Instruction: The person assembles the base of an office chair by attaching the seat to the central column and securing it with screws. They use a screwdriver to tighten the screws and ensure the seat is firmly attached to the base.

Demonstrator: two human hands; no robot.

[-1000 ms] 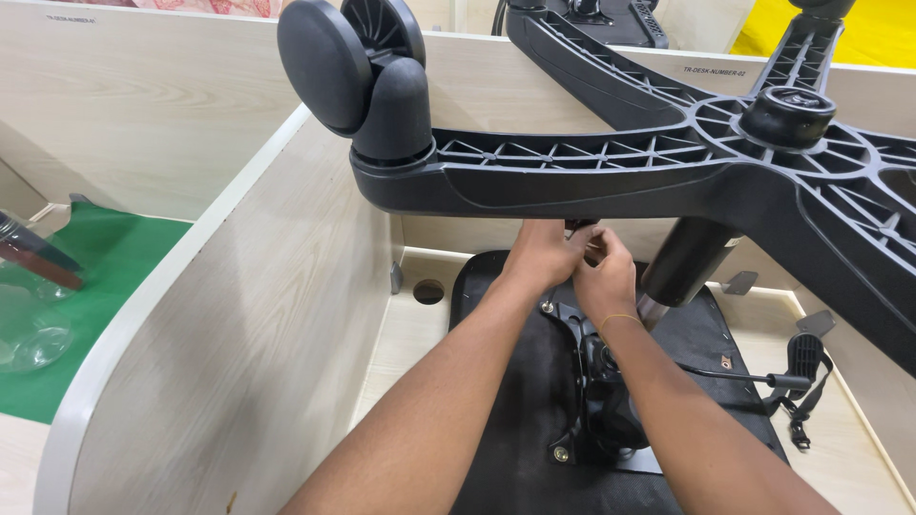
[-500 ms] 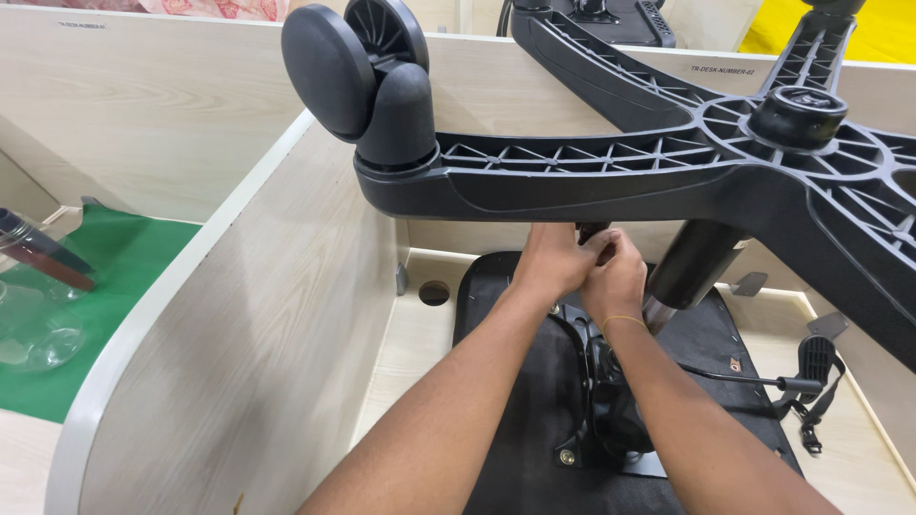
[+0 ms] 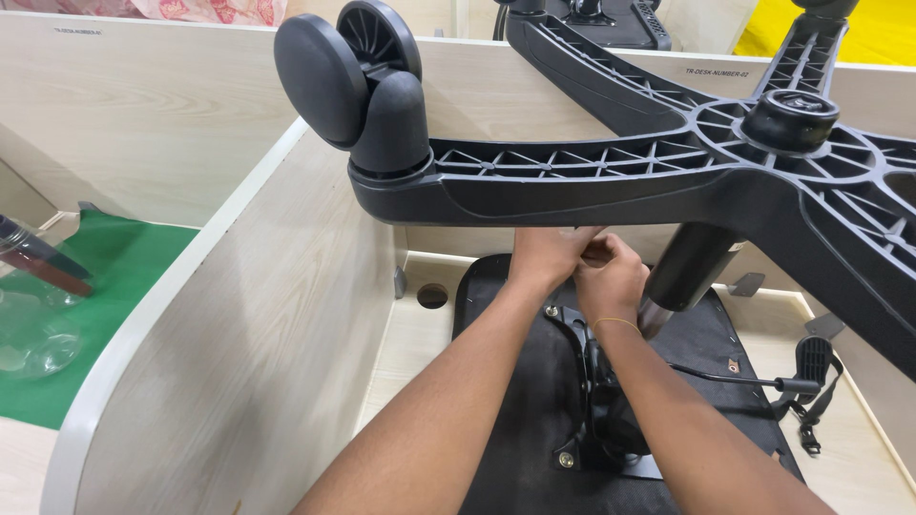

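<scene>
At the bottom of the frame both forearms run up from the lower edge toward the centre, converging over the upturned black seat underside (image 3: 515, 401), which lies flat on the pale desk surface (image 3: 410, 343). Bolted to the middle of that underside is the black metal tilt mechanism (image 3: 596, 401), with a thin lever (image 3: 735, 379) reaching toward the right of the frame and a strap with a buckle (image 3: 811, 410) lying near the right edge. At the centre, just under the overhanging spoke, the left hand (image 3: 549, 259) and the right hand (image 3: 611, 281) meet, knuckles touching, fingers curled inward and pressed together around something small at the far end of the mechanism; what they pinch is hidden by the hands, so I cannot tell what it is. Doing this well seems to call for wrists kept low and steady, both hands bearing evenly, and clearance from the spoke overhead. Just right of the hands the gas cylinder (image 3: 692, 272) rises at a slant into the hub of the five-star base (image 3: 668, 181), which fills the upper half of the frame. A twin-wheel caster (image 3: 358, 81) sits at the spoke end, upper left of centre. A wooden partition (image 3: 239, 315) runs along the left, with a green mat (image 3: 124, 277) and a clear plastic bottle (image 3: 33, 334) beyond it.
</scene>
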